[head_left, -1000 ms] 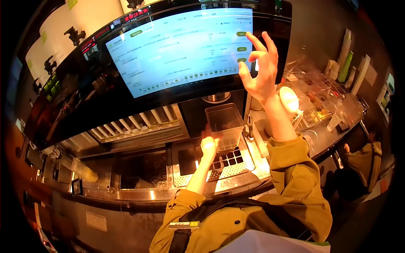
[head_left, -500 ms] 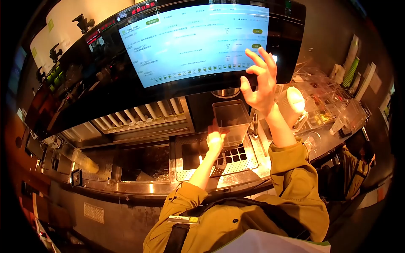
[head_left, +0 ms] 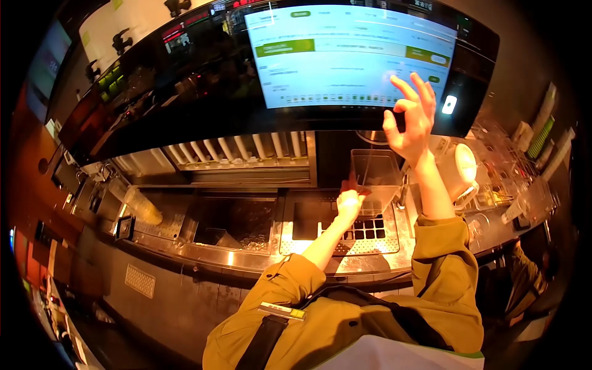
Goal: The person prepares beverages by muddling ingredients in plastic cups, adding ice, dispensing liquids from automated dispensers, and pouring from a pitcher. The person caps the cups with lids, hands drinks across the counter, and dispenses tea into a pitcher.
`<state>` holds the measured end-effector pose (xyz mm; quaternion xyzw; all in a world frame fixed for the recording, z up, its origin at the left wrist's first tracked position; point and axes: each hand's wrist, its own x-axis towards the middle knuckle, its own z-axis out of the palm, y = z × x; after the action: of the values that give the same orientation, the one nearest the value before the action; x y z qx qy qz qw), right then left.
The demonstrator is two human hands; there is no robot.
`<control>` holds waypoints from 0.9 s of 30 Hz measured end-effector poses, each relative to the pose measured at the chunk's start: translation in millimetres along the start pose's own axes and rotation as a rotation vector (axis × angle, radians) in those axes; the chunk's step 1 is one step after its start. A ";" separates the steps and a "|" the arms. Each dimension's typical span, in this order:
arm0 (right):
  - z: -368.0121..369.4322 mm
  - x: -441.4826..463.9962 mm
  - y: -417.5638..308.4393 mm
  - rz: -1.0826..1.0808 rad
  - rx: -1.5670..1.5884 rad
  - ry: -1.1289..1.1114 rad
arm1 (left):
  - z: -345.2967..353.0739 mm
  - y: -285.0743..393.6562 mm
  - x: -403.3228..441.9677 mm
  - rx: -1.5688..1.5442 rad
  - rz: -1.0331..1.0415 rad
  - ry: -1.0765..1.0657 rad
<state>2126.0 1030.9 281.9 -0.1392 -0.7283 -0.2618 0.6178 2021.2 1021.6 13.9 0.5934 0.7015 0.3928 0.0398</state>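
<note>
My right hand [head_left: 413, 122] is raised in front of the lit touchscreen [head_left: 345, 68], near its lower right part. Its fingers are apart and bent, and nothing is in them; whether a fingertip touches the glass I cannot tell. Lower down, my left hand [head_left: 349, 205] grips the side of a clear, square-sided plastic container [head_left: 375, 169], with some fingers hidden. The container is held above a perforated metal drip tray [head_left: 339, 245] in the counter. On the screen, a green bar crosses one row of the list.
Left of the tray is a sunken sink [head_left: 231, 228] with a vessel lying in it. A cup of pale yellow contents [head_left: 143, 206] leans farther left. White dispenser levers [head_left: 231, 148] line the back. A white jug [head_left: 464, 166] and clear tubs [head_left: 502, 191] stand at right.
The view has swung left, so the scene sits farther right. A green bar now marks one screen row. My right fingers are bent a little more; my left hand still holds the container.
</note>
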 end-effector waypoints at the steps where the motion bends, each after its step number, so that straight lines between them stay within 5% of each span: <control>1: 1.0 2.1 2.0 -0.004 -0.009 -0.007 | -1.2 1.1 0.1 -0.001 -0.003 -0.002; 6: -10.0 33.1 10.8 0.034 -0.153 0.021 | -3.7 5.3 0.9 -0.015 -0.010 -0.007; 11: -28.9 32.0 20.8 0.070 -0.023 0.328 | -8.4 6.7 -0.8 -0.032 -0.021 -0.014; 27: -25.7 2.9 7.2 0.114 -0.065 0.114 | 7.0 -4.4 -2.4 -0.043 0.044 0.054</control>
<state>2150.5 1022.2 288.8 -0.1853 -0.6740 -0.2574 0.6672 2022.1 1023.1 5.4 0.5968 0.6804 0.4244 0.0248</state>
